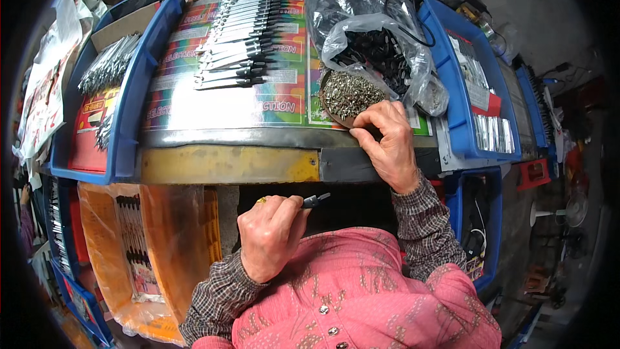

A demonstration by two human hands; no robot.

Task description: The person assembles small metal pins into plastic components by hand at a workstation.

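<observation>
My left hand is closed in front of my chest, below the table edge. From it sticks a slim dark part with a narrow tip; the rest of that part is hidden in my fingers. My right hand reaches over the table's front edge. Its thumb and forefinger are pinched together at the near rim of a round brown dish. Small metal pieces are heaped in the dish. Whether a piece is between those fingertips is too small to tell.
Slim silver pieces with black ends lie in a long row on the colourful printed mat. Behind the dish is a clear bag of black parts. Blue bins flank the table. An orange plastic-lined crate stands at lower left.
</observation>
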